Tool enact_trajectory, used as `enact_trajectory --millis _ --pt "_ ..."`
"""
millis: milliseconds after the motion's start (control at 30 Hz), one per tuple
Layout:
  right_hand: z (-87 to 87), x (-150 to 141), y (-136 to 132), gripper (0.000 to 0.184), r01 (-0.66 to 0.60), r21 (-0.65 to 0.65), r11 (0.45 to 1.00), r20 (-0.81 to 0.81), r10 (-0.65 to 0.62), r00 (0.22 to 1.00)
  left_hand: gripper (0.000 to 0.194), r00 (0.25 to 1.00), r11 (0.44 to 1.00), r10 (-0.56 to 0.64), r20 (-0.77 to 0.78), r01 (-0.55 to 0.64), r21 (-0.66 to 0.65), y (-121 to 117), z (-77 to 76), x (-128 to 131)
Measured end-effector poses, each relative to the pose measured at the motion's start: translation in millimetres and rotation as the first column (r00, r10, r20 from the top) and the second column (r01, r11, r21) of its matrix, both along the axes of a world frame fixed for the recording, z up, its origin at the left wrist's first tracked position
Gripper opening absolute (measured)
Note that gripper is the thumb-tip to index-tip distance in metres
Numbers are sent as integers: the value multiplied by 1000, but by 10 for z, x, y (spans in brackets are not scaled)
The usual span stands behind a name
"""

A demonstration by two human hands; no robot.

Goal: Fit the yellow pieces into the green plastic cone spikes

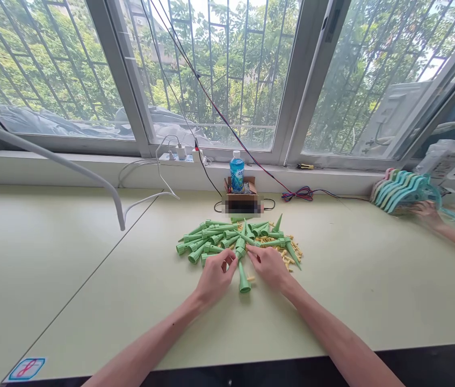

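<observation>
My left hand (218,270) pinches a green cone-shaped plastic spike (240,248) by its wide ribbed end, the tip pointing away from me. Close against the other side of that spike is my right hand (268,265), its thumb and fingertips drawn together; whatever they pinch is too small to make out. Just below the hands another green spike (244,284) lies with its open end towards me, beside a small yellow peg (251,278). Beyond my hands spreads a pile of green spikes (199,248), with loose yellow pegs (297,248) at its right side.
A small cardboard box (231,185) with a blue-liquid bottle (237,171) stands behind the pile. Cables (300,193) and a power strip (171,157) lie near the window. At right, another person's hand (428,212) touches plastic hangers (398,188). A white tube (90,174) crosses the left.
</observation>
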State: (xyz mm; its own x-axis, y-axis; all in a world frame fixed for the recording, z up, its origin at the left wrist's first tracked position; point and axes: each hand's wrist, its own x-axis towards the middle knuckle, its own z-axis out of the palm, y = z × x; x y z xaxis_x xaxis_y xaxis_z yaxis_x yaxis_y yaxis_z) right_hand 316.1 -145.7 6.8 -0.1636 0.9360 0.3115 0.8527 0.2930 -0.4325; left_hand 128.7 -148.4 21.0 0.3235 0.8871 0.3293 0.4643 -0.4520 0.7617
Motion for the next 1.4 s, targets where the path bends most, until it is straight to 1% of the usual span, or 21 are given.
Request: enact_trajectory --millis 300,400,833,1067,1233,1400 --pt "21 6 0 30 15 -48 999 57 -13 998 17 1000 1000 -14 -14 14 2 15 -31 5" --pt "21 9 2 28 16 -46 999 72 -12 997 17 1000 1000 -16 -21 16 2 19 -32 11" --pt "8 -11 -6 18 21 -21 1000 46 -20 999 19 999 999 -31 -24 32 5 4 -27 5" --pt "8 -40 4 12 31 -11 999 120 -30 992 17 1000 999 -27 -15 27 20 -5 1 8" --pt "-21 -41 17 18 26 -2 1000 136 -26 990 17 1000 1000 -25 -17 25 13 -7 11 4" --pt "-39 -27 22 17 50 30 998 102 -53 993 19 1000 1000 -25 -17 25 12 -4 8 -1"
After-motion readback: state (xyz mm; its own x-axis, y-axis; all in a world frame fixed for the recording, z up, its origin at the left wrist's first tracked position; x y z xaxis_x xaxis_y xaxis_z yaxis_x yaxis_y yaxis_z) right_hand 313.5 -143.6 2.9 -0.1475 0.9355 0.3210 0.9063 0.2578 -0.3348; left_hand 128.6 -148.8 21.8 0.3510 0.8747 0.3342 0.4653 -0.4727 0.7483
